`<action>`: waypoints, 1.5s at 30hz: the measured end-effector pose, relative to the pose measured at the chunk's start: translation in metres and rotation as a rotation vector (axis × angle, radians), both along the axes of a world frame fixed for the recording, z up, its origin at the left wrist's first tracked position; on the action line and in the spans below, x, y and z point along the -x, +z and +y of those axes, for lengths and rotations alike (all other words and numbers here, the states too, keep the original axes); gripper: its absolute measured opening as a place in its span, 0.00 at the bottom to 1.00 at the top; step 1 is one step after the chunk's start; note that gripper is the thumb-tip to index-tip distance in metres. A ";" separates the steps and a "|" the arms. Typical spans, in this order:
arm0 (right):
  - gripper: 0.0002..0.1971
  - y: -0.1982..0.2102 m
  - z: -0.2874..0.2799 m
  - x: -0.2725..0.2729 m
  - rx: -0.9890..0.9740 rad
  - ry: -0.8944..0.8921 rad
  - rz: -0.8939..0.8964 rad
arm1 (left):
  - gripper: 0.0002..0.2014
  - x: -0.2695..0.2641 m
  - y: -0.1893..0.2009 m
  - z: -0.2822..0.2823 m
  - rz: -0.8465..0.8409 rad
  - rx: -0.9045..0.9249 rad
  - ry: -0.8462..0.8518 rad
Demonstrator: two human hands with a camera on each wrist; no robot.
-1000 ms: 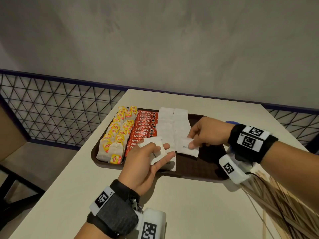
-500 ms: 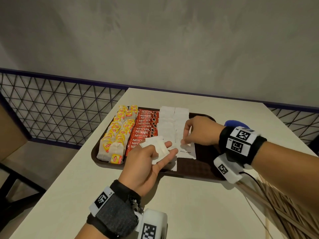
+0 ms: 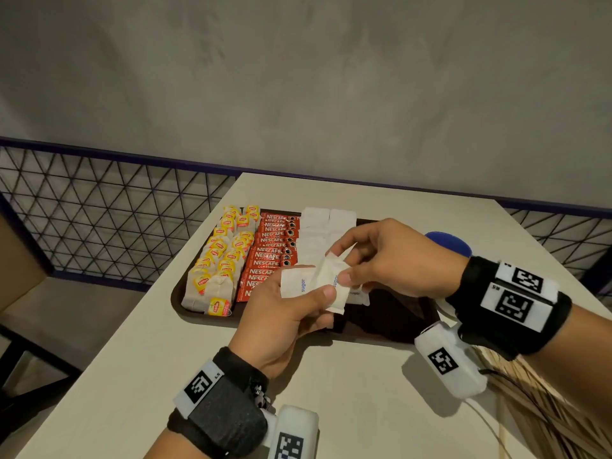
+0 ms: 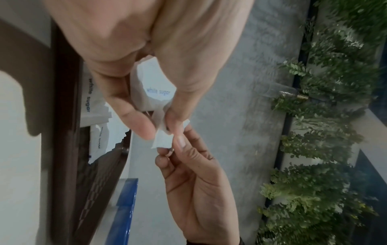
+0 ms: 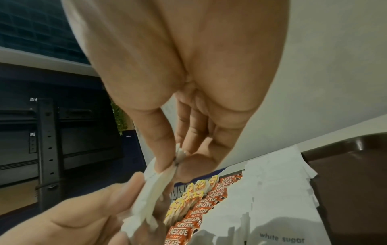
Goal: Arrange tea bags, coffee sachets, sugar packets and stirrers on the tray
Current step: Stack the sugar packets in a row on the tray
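A brown tray (image 3: 390,326) holds yellow-tagged tea bags (image 3: 225,260) on the left, red coffee sachets (image 3: 271,256) beside them, and two columns of white sugar packets (image 3: 328,223). Above the tray's near edge my left hand (image 3: 314,293) holds a small stack of sugar packets (image 3: 298,286) between thumb and fingers. My right hand (image 3: 341,263) pinches the end of one packet (image 3: 332,276) of that stack. The right wrist view shows this pinch (image 5: 176,164) on the packet's edge. Wooden stirrers (image 3: 546,419) lie on the table at the lower right, partly under my right forearm.
A blue round object (image 3: 450,243) lies on the table beyond the tray's right end. The right part of the tray is bare. A metal mesh railing (image 3: 99,220) runs past the table's left edge, and a grey wall stands behind.
My right hand left the sugar packet it had laid on the tray and came back to the left hand's stack, where it now pinches a packet. The left hand stayed roughly in place.
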State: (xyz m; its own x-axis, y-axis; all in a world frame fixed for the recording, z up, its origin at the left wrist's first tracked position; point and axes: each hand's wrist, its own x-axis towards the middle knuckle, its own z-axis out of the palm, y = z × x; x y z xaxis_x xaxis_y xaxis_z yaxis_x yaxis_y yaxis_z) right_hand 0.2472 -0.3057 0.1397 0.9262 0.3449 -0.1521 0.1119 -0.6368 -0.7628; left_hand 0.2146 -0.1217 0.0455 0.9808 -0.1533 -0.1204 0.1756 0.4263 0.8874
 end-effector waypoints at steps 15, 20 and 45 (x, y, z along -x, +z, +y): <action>0.06 0.000 -0.007 0.002 0.091 -0.011 -0.038 | 0.18 0.001 0.010 -0.001 0.082 0.246 0.021; 0.02 -0.011 -0.026 -0.018 0.115 -0.176 -0.052 | 0.11 -0.002 0.010 0.001 0.122 0.286 0.153; 0.06 -0.053 -0.016 -0.046 0.469 -0.073 -0.059 | 0.08 0.001 0.019 -0.002 0.201 0.279 0.190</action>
State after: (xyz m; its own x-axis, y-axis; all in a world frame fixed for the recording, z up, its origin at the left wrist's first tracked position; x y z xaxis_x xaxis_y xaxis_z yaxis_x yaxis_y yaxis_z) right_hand 0.2931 -0.3218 0.0865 0.9572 0.1855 -0.2222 0.0888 -0.9189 -0.3845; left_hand 0.2138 -0.1238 0.0640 0.9558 -0.0255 -0.2928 0.2293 0.6882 0.6884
